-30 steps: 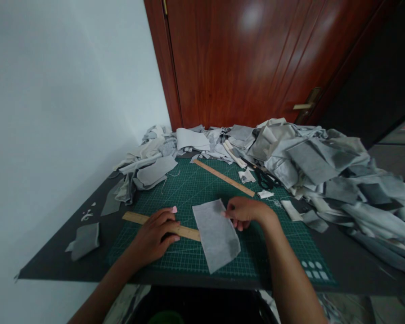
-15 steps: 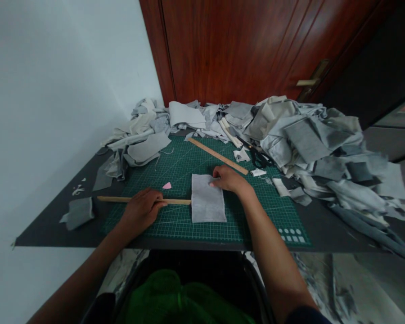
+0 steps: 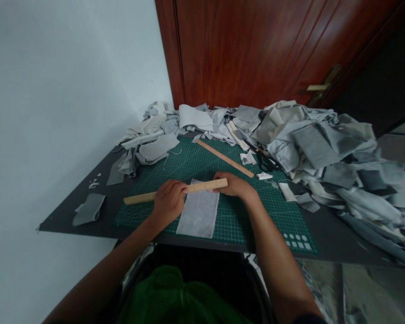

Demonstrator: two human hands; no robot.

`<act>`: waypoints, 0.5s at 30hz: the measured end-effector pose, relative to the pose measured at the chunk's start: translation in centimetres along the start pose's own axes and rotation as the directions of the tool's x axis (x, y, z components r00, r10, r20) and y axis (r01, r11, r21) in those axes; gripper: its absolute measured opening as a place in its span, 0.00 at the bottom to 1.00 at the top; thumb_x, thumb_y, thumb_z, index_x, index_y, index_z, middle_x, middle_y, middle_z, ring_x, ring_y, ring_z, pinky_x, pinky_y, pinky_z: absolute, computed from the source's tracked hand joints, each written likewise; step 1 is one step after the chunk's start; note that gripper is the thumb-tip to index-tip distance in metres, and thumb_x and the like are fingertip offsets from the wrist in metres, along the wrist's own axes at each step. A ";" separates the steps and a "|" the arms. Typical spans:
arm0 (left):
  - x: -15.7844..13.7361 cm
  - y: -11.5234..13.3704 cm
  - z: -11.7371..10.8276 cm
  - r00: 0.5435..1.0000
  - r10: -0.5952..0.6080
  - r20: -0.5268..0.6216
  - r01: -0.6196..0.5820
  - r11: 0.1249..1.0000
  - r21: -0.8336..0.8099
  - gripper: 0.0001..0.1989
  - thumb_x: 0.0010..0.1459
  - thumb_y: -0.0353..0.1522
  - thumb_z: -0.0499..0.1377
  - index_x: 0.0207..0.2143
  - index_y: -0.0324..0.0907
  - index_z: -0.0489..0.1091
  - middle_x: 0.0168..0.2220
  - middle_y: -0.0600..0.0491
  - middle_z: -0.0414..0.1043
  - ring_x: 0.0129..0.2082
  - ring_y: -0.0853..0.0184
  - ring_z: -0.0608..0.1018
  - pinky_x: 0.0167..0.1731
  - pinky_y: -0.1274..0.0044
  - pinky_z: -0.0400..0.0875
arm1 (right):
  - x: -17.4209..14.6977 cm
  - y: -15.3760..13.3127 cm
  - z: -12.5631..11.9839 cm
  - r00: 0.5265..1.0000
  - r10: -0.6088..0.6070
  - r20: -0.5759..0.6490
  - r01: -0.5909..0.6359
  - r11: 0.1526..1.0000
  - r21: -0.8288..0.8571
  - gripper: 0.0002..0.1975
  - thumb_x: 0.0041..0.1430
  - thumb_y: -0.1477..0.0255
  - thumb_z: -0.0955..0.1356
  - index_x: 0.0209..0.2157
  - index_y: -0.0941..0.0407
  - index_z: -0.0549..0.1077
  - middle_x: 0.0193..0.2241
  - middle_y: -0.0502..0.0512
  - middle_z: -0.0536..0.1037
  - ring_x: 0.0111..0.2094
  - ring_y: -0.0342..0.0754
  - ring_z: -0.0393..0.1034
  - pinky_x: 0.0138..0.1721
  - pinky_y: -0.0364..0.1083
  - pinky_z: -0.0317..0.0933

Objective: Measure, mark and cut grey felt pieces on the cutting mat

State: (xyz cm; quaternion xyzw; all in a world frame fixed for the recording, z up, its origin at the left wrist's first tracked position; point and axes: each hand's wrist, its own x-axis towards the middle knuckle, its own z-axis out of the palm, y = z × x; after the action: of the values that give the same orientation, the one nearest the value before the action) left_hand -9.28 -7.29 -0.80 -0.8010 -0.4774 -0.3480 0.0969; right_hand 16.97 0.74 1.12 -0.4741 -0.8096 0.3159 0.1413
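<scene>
My left hand (image 3: 169, 202) is closed around a wooden ruler (image 3: 207, 185), which slants across the upper part of a grey rectangular fabric piece (image 3: 198, 215). At the fabric's top right, my right hand (image 3: 235, 184) is closed on its edge; the ruler's right end partly hides the fingertips. The fabric lies tilted on a green cutting mat (image 3: 256, 207), close to the table's front edge.
A second wooden ruler (image 3: 224, 157) lies farther back on the mat, beside black-handled scissors (image 3: 266, 161). Fabric scraps form a large heap (image 3: 310, 139) on the right and a smaller one (image 3: 151, 139) at left. A folded grey scrap (image 3: 89, 209) sits at the left.
My left hand has moved right with the ruler, now over the fabric instead of beside it. The fabric has turned and its lower end swung left. The pink chip is no longer visible.
</scene>
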 end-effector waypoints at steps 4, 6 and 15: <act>0.9 1.2 0.7 0.962 0.148 0.230 -0.129 0.987 -0.097 0.10 0.68 0.27 0.51 0.40 0.42 0.73 0.37 0.50 0.75 0.39 0.61 0.74 0.41 0.69 0.71 | 0.6 3.5 -2.5 0.964 0.097 -0.246 -0.094 0.995 0.023 0.06 0.59 0.69 0.70 0.35 0.58 0.78 0.27 0.51 0.78 0.28 0.46 0.70 0.30 0.43 0.59; 0.9 1.6 0.7 0.909 0.262 0.325 -0.234 0.965 -0.122 0.11 0.68 0.26 0.53 0.44 0.42 0.74 0.41 0.49 0.75 0.44 0.60 0.74 0.44 0.68 0.71 | 0.9 4.9 -3.6 0.927 0.107 -0.359 -0.121 0.993 -0.015 0.08 0.61 0.70 0.68 0.33 0.58 0.78 0.29 0.54 0.79 0.30 0.47 0.70 0.33 0.44 0.58; -0.7 4.2 0.4 0.958 0.132 0.255 -0.119 0.991 -0.067 0.10 0.68 0.32 0.57 0.49 0.41 0.73 0.48 0.47 0.75 0.49 0.57 0.73 0.49 0.64 0.70 | 0.1 9.2 -4.9 0.766 0.143 -0.627 -0.278 0.953 -0.123 0.09 0.59 0.75 0.66 0.35 0.58 0.80 0.29 0.57 0.79 0.31 0.51 0.72 0.36 0.46 0.61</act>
State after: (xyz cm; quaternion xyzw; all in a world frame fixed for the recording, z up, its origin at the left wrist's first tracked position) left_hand -5.85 -9.79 -0.84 -0.8704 -0.4252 -0.2458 0.0352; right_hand 25.72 5.93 -1.11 -0.6508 -0.6901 0.0726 0.3082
